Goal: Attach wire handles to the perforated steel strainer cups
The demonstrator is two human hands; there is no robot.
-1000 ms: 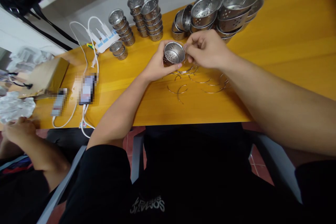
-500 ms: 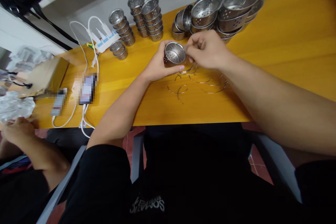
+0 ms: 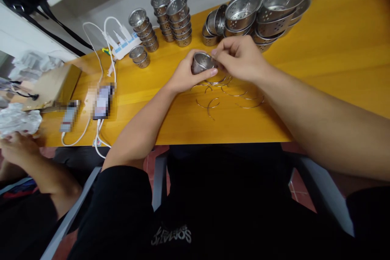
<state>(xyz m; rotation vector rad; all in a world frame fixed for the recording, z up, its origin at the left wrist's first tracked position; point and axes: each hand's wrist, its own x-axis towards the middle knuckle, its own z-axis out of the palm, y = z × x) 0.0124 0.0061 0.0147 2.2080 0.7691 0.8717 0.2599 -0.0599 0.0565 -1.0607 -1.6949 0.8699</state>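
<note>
My left hand (image 3: 186,74) is wrapped round a small perforated metal cup (image 3: 201,62), its mouth tilted up toward me. At the cup's right rim, my right hand (image 3: 233,55) is closed in a pinch; whatever lies between thumb and forefinger is too small to make out. Below both hands, several thin curved wires (image 3: 213,103) lie loose on the yellow table (image 3: 170,126). Behind them, larger perforated cups (image 3: 242,12) are piled up at an angle.
Stacks of small perforated cups (image 3: 179,20) stand toward the back, with a short stack (image 3: 140,57) nearer left. A power strip (image 3: 126,46), cables, two phones (image 3: 103,101) and a cardboard box (image 3: 56,87) occupy the left side. A co-worker's arm (image 3: 39,166) is at far left.
The cup has tipped in my left hand, so less of its inside shows. My right hand stays at the rim. The co-worker's hand has moved slightly.
</note>
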